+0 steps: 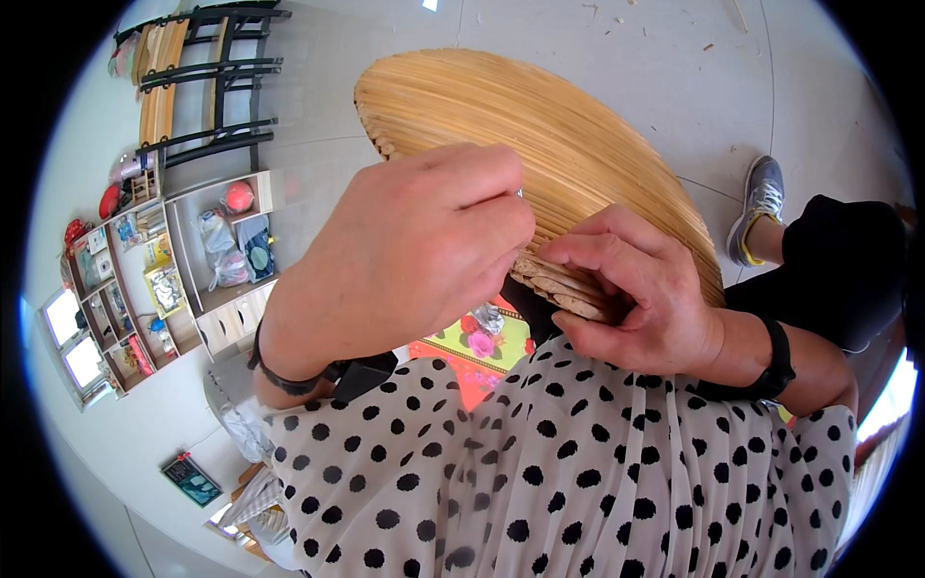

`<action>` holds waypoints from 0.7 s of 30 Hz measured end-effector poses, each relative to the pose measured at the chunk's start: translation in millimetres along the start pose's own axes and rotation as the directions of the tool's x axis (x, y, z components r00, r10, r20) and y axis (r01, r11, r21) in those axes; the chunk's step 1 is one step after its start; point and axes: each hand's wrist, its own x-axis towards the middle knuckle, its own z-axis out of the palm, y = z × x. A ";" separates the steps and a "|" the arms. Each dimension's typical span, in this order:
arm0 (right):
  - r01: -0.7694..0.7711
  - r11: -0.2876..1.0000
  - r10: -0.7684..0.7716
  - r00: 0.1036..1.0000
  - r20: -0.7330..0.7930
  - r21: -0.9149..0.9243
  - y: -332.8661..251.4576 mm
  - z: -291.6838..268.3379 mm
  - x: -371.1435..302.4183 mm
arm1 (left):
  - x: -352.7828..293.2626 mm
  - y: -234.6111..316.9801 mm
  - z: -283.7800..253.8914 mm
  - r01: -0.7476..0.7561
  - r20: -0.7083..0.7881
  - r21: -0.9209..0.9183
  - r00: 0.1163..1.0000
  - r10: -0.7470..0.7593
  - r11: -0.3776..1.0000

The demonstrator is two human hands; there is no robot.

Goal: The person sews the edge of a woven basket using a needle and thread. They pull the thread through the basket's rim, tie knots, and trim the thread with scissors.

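Note:
A large oval mat of pale, tightly joined plant stalks [520, 106] stretches away in front of me, its near rim showing cut stalk ends. My right hand [660, 289] grips that rim, thumb below and fingers above. Close to the same edge, my left hand [405, 241] is closed, knuckles up, with its fingertips mostly hidden. A tiny shiny bit shows beside its index finger; I cannot make out what it is. Below the hands, a bright floral cloth [496, 347] with a crumpled silvery piece [488, 318] on it shows in my lap.
To the right are a black-trousered leg [838, 270] and a grey sneaker [763, 207]. Stalk scraps [708, 46] litter the tiled floor. On the left stand a shelf unit [183, 255] with bags and a red ball, and black-framed wooden furniture [207, 77].

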 end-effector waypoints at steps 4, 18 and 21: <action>0.023 1.000 -0.023 1.000 -0.001 -0.017 0.6 1.3 0.2 | -1.9 3.8 -0.8 0.018 -0.011 0.013 1.000 -0.018 1.000; 0.098 0.995 -0.098 0.995 -0.020 -0.009 6.7 4.4 0.9 | -18.9 7.4 12.6 0.008 -0.146 0.059 0.989 0.001 0.998; 0.098 0.995 -0.099 0.995 -0.011 -0.028 4.9 5.1 0.0 | -21.8 6.4 15.2 -0.008 -0.162 0.082 0.987 0.021 0.997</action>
